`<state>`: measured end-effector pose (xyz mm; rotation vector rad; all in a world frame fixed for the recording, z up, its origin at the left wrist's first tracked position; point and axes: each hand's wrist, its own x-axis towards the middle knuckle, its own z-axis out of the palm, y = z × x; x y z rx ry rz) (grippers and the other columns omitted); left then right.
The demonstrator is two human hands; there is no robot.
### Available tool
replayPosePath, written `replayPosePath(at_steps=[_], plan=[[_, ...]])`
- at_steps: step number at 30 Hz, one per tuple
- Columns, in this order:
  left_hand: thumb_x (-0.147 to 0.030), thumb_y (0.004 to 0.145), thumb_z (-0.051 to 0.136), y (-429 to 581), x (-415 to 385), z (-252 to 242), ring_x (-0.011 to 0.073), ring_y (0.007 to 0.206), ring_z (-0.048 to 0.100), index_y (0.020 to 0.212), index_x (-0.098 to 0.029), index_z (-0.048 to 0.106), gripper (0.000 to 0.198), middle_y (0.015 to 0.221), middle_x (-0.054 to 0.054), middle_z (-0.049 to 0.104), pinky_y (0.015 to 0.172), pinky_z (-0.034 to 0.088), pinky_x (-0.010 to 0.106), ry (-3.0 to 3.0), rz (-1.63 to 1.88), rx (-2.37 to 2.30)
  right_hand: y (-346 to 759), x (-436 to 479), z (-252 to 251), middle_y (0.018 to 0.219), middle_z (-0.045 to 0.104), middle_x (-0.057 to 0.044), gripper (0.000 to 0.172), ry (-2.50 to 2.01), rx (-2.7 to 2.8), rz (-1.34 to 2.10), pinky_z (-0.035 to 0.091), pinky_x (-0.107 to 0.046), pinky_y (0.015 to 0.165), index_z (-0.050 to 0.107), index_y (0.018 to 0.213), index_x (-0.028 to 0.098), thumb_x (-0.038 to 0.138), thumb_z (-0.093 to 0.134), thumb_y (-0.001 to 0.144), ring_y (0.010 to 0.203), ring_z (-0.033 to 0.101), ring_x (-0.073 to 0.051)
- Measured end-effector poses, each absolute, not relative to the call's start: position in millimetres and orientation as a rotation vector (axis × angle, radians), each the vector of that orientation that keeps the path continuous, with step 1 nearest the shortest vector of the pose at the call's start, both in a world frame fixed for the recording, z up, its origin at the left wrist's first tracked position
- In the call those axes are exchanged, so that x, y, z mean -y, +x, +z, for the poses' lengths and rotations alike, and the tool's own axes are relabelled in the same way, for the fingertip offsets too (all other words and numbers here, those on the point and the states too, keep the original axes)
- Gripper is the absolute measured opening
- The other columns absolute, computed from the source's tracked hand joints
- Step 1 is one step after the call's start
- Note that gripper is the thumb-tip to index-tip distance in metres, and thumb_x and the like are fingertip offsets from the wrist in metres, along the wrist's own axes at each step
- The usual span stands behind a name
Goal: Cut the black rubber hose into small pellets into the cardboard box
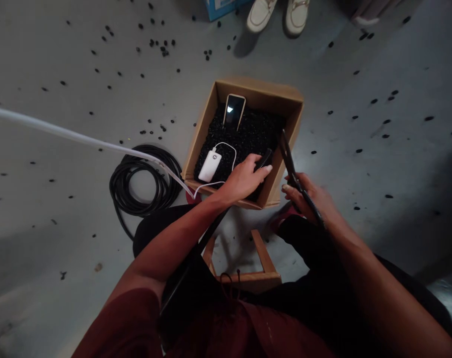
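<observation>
A cardboard box (207, 117) on the floor holds a bed of small black pieces (254, 132). A phone (234, 110) leans upright at its back and a white power bank (210, 166) with a white cable lies at its front left. My left hand (244, 178) reaches into the box's front right, fingers closed on a short black ridged piece (265, 159). My right hand (313, 199) is just right of the box, closed around a long thin black cable-like thing (290, 161) that runs up over the box's right wall.
A coil of black cable (142, 181) lies left of the box, and a white cord (62, 132) crosses from the far left. Black bits are scattered over the grey floor. Another person's white shoes (278, 15) stand beyond the box. A wooden stool (248, 271) is under me.
</observation>
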<state>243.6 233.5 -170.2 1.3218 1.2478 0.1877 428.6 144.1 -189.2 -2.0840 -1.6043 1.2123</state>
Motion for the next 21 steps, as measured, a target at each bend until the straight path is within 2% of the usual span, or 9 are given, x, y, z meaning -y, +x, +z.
replayPosePath(at_steps=[5, 12, 16, 21], plan=[[-0.029, 0.093, 0.045, 242.2, -234.3, -170.6, 0.0093, 0.063, 0.052, 0.115, -0.015, 0.056, 0.029, 0.077, 0.002, 0.063, 0.062, 0.042, 0.022, 1.325, 0.215, -1.208, 429.0, -146.0, -188.4, 0.09, 0.07, -0.01, 0.051, -2.145, 1.593, 1.228, 0.045, -0.037, 0.068, 0.059, 0.117, 0.02, 0.058, 0.05, 0.084, 0.08, 0.063, -0.028], [-0.03, 0.091, 0.047, 240.7, -234.0, -168.6, 0.0069, 0.056, 0.045, 0.126, -0.014, 0.056, 0.04, 0.073, -0.002, 0.057, 0.056, 0.04, 0.02, 1.298, 0.283, -1.193, 430.5, -146.5, -183.0, 0.105, 0.067, -0.011, 0.056, -2.055, 1.468, 1.329, 0.048, -0.036, 0.074, 0.05, 0.126, 0.019, 0.053, 0.056, 0.082, 0.088, 0.063, -0.025], [-0.03, 0.089, 0.048, 241.6, -235.3, -172.7, 0.0065, 0.053, 0.041, 0.126, -0.012, 0.059, 0.043, 0.07, -0.003, 0.055, 0.052, 0.036, 0.02, 1.295, 0.288, -1.176, 434.1, -146.6, -185.5, 0.11, 0.065, -0.012, 0.06, -2.055, 1.452, 1.365, 0.049, -0.038, 0.078, 0.044, 0.13, 0.018, 0.048, 0.06, 0.081, 0.094, 0.063, -0.025], [-0.03, 0.088, 0.048, 241.5, -234.9, -177.4, 0.0065, 0.052, 0.04, 0.127, -0.012, 0.059, 0.045, 0.068, -0.002, 0.054, 0.049, 0.034, 0.02, 1.292, 0.311, -1.155, 434.4, -147.3, -179.5, 0.113, 0.064, -0.013, 0.058, -1.983, 1.487, 1.431, 0.049, -0.039, 0.082, 0.043, 0.129, 0.018, 0.047, 0.06, 0.081, 0.098, 0.062, -0.026]])
